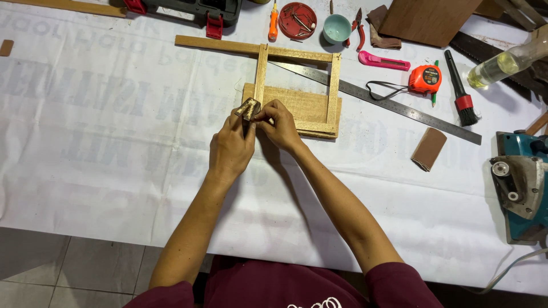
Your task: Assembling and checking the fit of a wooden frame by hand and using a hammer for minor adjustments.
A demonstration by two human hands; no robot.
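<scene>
Small brownish piece [249, 108], half hidden between both hands [257, 134]

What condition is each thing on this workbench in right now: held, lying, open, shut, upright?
Left hand: gripping a small brass-coloured piece.
Right hand: fingers pinching the same piece.
Wooden frame: lying flat, strips resting on a board.
Steel ruler: flat, passing under the frame.
Tape measure: retracted.
Pink utility knife: lying flat; blade not visible.
Round red tin: open.
Brush: lying flat.
</scene>
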